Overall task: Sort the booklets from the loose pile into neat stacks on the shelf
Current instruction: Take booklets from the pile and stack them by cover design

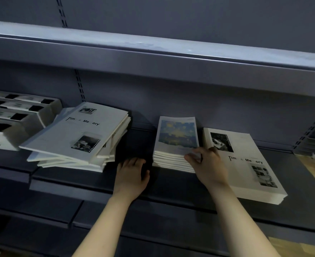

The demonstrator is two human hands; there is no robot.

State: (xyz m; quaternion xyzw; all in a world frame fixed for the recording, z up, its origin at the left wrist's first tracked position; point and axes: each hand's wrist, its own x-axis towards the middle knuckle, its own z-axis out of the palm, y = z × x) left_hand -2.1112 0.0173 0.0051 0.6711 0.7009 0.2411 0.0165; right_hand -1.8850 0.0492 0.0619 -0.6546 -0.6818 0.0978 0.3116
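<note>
Three piles of booklets are seen on the shelf (171, 184). The loose pile (75, 138) is tipped and fanned, so it could slide off if bumped. The top booklet (178, 134) of the middle stack (171, 162) is pinched by the right hand (206, 164) and could slip crooked. The left hand (131, 175) is laid flat, fingers spread, holding nothing.

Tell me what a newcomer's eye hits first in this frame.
Probably the blue-and-yellow cover on the middle stack, the one spot of colour on a dim grey shelf; the right hand touches that stack's near right corner. Next, the loose pile at left, its white booklets fanned and skewed, against the squared white stack at far right. The left hand rests on bare shelf between them.
</note>
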